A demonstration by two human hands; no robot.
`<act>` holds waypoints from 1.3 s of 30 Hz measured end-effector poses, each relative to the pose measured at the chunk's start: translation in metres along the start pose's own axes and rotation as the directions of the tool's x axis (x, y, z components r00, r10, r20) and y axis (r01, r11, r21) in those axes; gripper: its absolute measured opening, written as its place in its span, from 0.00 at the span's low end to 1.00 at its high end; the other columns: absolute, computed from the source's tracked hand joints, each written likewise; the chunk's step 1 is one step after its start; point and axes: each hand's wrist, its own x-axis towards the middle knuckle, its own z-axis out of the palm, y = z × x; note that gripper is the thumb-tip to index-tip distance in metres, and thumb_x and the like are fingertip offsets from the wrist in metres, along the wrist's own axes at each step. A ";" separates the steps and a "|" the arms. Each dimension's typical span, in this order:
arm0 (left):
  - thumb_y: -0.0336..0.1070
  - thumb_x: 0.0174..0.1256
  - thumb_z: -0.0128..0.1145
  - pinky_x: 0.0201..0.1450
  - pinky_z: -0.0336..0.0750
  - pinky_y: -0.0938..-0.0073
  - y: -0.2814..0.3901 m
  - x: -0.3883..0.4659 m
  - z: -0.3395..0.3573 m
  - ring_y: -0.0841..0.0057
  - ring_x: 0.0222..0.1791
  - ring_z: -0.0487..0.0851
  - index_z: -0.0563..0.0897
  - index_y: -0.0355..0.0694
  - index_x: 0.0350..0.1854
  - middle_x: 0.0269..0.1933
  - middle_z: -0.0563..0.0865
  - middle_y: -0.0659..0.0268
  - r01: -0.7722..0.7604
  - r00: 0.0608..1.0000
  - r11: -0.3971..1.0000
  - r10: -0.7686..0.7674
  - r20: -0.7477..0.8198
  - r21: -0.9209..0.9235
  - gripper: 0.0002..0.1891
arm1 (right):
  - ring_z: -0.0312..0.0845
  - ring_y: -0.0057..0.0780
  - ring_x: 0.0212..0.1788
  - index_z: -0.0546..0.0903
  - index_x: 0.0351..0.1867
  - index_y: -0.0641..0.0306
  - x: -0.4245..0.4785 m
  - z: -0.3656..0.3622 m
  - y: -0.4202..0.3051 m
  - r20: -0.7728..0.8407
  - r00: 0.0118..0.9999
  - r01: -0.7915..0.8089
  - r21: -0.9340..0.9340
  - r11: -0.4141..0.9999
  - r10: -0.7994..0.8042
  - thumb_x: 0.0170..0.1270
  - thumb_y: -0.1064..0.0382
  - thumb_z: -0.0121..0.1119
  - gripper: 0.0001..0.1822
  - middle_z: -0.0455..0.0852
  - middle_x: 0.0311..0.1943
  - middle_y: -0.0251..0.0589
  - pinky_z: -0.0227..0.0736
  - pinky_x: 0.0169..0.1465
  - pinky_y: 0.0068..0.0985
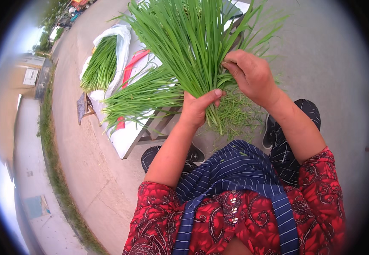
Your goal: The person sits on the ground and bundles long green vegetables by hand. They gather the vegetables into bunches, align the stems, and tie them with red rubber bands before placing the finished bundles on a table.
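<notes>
My left hand (pixel 200 106) grips a large bunch of garlic chives (pixel 194 54) near its cut ends, with the leaves fanning up and away from me. At the bunch's right edge, my right hand (pixel 251 75) pinches leaves between thumb and forefinger; the exact blades are partly hidden. A few leaves bend sideways below that hand. Left of the bunch, more loose chives (pixel 143 95) lie on a low white-topped table (pixel 128 140). Beyond them, a white plastic bag (pixel 124 41) holds another bundle of chives (pixel 100 65).
Short green trimmings (pixel 238 114) are scattered on the concrete ground (pixel 324 63) between my feet. A red strip (pixel 132 65) lies across the table under the loose chives. A small wooden support (pixel 85 110) juts out by the table's left side. A grass verge (pixel 54 165) runs along a wall at far left.
</notes>
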 end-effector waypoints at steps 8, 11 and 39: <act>0.27 0.52 0.63 0.26 0.73 0.80 -0.006 -0.004 -0.003 0.77 0.24 0.79 0.76 0.33 0.44 0.32 0.83 0.60 -0.003 0.999 0.996 -0.001 0.047 0.084 0.16 | 0.77 0.23 0.25 0.78 0.34 0.66 0.029 -0.035 -0.012 -0.091 0.996 0.033 0.157 0.987 -0.019 0.60 0.69 0.62 0.04 0.83 0.31 0.40 0.70 0.29 0.21; 0.26 0.52 0.64 0.26 0.74 0.79 -0.012 -0.003 -0.007 0.75 0.29 0.81 0.76 0.33 0.46 0.35 0.83 0.61 0.020 0.998 0.998 -0.023 0.054 0.056 0.18 | 0.76 0.25 0.25 0.79 0.37 0.65 0.020 -0.021 -0.002 -0.056 0.988 -0.140 0.091 0.986 0.145 0.59 0.71 0.61 0.05 0.83 0.32 0.39 0.70 0.30 0.21; 0.29 0.52 0.64 0.26 0.74 0.79 -0.019 0.000 -0.011 0.77 0.23 0.79 0.77 0.33 0.44 0.31 0.84 0.59 0.043 0.995 0.997 -0.049 0.092 0.065 0.16 | 0.63 0.11 0.20 0.79 0.31 0.64 0.010 -0.025 0.004 0.351 0.830 -0.551 0.399 0.733 0.434 0.60 0.64 0.62 0.06 0.74 0.18 0.25 0.59 0.24 0.15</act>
